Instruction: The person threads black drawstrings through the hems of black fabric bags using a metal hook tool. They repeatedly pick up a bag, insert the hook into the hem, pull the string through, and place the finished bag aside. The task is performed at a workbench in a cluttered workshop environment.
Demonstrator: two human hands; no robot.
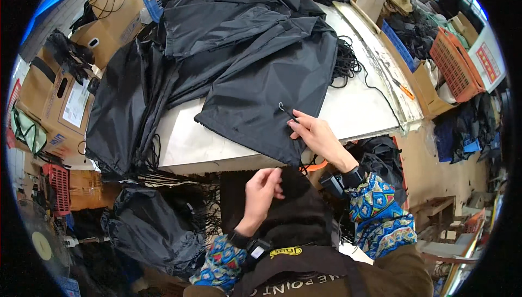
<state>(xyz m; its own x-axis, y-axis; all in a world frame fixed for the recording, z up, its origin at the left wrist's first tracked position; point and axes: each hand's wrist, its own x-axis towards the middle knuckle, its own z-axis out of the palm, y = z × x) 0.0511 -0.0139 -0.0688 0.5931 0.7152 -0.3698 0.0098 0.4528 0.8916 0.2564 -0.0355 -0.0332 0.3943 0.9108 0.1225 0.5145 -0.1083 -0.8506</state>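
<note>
A black fabric bag (261,87) lies flat on the white table, its near corner hanging over the front edge. My right hand (315,136) rests over that corner, its fingers closed on a slim dark-handled hook (281,105) whose pale curved tip points away from me. In front of the table edge, my left hand (263,192) is held with thumb and fingers pinched together. Whatever may be between those fingertips is too small to make out. Dark cord ends dangle from the bag corner near both hands, beside an orange curved piece (315,166).
More black bags (128,106) pile up to the left and behind. A bundle of black cords (346,63) sits right of the bag, with an orange-handled tool (403,88) farther right. Cardboard boxes (65,101) stand left; an orange basket (457,64) stands right.
</note>
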